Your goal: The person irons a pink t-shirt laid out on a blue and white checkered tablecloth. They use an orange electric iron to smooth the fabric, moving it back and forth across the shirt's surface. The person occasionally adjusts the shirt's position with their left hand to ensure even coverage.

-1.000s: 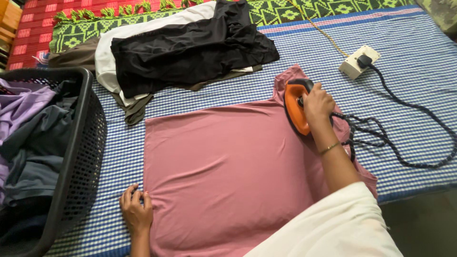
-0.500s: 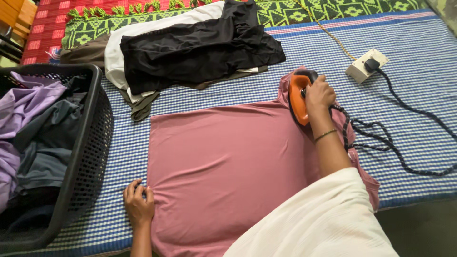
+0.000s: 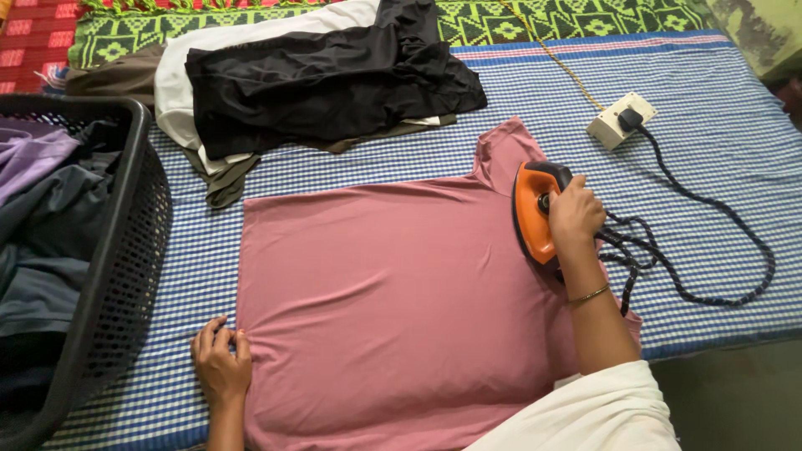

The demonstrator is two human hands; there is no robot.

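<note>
A pink T-shirt (image 3: 393, 292) lies flat on a blue-and-white checked cloth (image 3: 710, 134). My right hand (image 3: 575, 213) grips the handle of an orange iron (image 3: 531, 213), which rests on the shirt near its upper right, below the sleeve. My left hand (image 3: 220, 363) presses down on the shirt's lower left edge, fingers bunching the fabric a little. The iron's dark braided cord (image 3: 685, 250) loops to the right and runs to a white socket box (image 3: 616, 121).
A black laundry basket (image 3: 125, 250) full of purple and grey clothes stands at the left. A pile of black, white and brown garments (image 3: 309, 79) lies at the back. A green patterned mat (image 3: 568, 17) lies beyond the checked cloth.
My right hand has drawn the iron down from the sleeve toward the shirt's body. My left hand stays pressed on the lower left edge. The view has shifted slightly.
</note>
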